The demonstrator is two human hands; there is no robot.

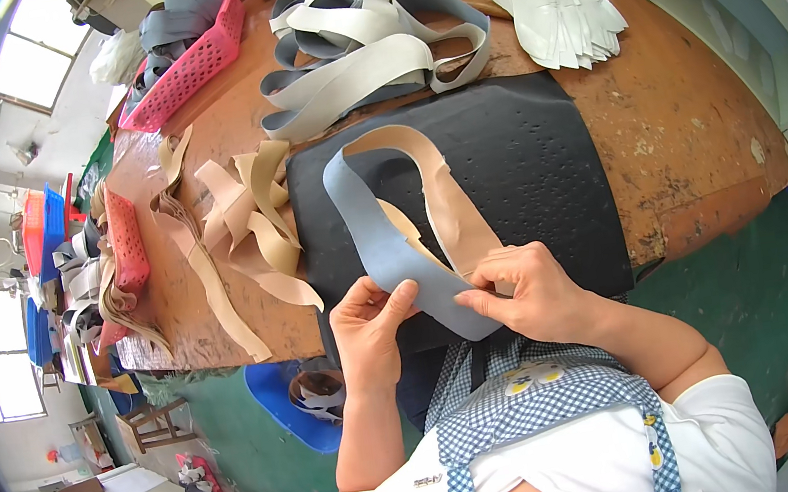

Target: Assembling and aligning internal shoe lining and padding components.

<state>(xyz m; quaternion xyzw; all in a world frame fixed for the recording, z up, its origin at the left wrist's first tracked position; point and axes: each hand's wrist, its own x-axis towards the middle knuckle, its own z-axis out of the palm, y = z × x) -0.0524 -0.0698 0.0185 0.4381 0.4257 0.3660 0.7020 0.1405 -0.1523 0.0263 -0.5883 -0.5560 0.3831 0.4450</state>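
Though curved, strip in hands.

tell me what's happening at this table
A person's left hand and right hand pinch the near part of a looped blue-and-tan strip over a black mat on a worn table. Loose tan strips lie at the mat's left. Beyond it are heaped grey-and-white strips and, farther right, white pieces.

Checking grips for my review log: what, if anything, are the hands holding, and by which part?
A looped blue-and-tan strip: the left hand and right hand pinch opposite sides of its lower blue stretch, thumbs on top.
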